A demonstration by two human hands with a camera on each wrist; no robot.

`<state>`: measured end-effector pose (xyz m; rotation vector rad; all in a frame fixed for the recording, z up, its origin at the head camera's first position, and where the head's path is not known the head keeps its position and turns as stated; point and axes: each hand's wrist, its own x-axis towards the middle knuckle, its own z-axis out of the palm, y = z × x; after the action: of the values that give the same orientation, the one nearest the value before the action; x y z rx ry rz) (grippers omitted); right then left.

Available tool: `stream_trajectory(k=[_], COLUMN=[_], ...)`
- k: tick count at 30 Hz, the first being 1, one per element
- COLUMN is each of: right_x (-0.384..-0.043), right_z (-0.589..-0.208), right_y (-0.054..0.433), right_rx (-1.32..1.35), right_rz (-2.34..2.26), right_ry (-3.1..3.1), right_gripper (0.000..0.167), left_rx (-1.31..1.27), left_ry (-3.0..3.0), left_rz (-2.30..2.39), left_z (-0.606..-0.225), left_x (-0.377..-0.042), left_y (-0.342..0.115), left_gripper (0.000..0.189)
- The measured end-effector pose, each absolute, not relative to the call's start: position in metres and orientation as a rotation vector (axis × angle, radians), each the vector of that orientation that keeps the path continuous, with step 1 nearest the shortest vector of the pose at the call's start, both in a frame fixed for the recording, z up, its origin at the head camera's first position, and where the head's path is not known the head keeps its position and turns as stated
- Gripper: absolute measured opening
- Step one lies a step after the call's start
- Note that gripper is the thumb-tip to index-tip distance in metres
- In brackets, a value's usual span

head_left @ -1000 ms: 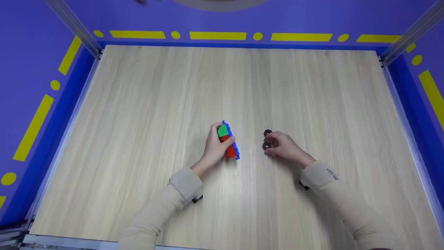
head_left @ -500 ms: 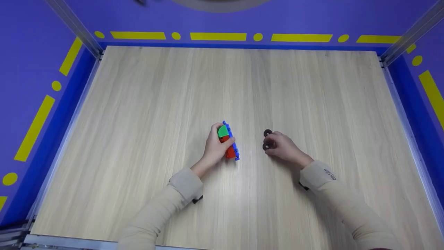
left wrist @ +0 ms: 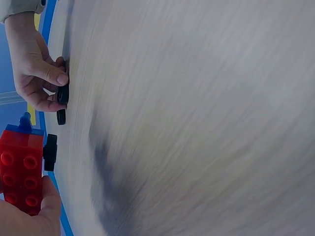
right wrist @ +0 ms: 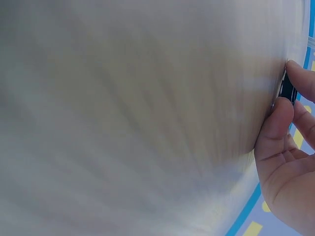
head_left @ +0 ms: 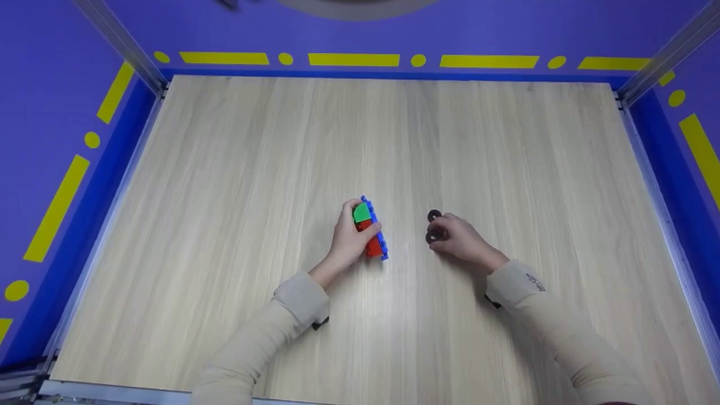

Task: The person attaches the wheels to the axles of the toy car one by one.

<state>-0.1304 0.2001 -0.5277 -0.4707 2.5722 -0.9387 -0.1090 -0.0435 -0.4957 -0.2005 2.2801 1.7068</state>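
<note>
My left hand [head_left: 347, 239] grips a toy car [head_left: 373, 247] built of blocks, tipped on its side. It has a blue base, a red studded brick [left wrist: 22, 169] and a green curved brick [head_left: 361, 212]. On the car's side, a black wheel [left wrist: 50, 153] shows in the left wrist view. To the right, my right hand [head_left: 464, 239] pinches a black wheel [head_left: 432, 238] between thumb and fingers, low at the tabletop. Another black wheel [head_left: 433, 215] lies flat just beyond it, close to the fingertips.
Both hands work over a wide wooden table [head_left: 270, 146]. Blue panels [head_left: 360, 34] with yellow marks stand along its back and sides, with metal posts [head_left: 125, 48] at the far corners.
My right fingers have closed in on the nearer wheel, and that hand has shifted very slightly. The left hand and the toy car stay nearly still.
</note>
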Motion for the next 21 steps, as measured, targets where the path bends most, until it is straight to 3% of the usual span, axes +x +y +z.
stream_trajectory(k=[21], right_x=[-0.133], right_z=[-0.511], right_y=[0.204], right_rx=[-0.444], right_rz=[-1.075], right_ry=[2.476], right_gripper=[0.035], left_rx=[-0.176], left_ry=[2.279], left_rz=[1.716], left_z=[-0.495], left_x=[-0.108], left_y=[-0.043], left_gripper=[0.057])
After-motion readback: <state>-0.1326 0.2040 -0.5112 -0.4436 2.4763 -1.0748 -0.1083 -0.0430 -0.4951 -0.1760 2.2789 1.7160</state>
